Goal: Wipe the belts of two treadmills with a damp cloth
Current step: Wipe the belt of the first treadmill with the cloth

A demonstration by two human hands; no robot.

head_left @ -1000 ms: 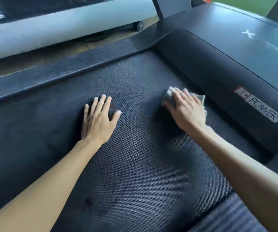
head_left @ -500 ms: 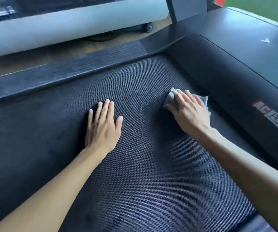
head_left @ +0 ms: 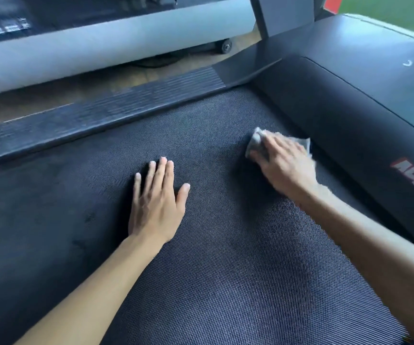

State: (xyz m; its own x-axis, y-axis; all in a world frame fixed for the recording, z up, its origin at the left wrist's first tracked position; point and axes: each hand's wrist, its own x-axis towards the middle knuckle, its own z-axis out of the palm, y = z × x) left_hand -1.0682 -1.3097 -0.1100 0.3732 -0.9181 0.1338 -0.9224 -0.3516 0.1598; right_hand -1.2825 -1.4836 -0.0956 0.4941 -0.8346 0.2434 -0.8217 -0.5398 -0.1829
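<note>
We've got both hands down on the belt (head_left: pixel 226 270). Our left hand (head_left: pixel 157 202) lies flat near the centre, palm down, four fingers straight and close together, thumb splayed toward 3 o'clock, holding nothing. At 2 o'clock from it, our right hand (head_left: pixel 284 165) presses on the grey cloth (head_left: pixel 255 143), fingers stretched across it and slightly blurred. The cloth sits bunched on the belt under those fingers, edges peeking out at 11 and 1 o'clock, just beside the black motor cover (head_left: pixel 338 100). The ribbed side rail (head_left: pixel 101 113) runs at 10 o'clock, with the neighbouring treadmill (head_left: pixel 101 53) beyond.
</note>
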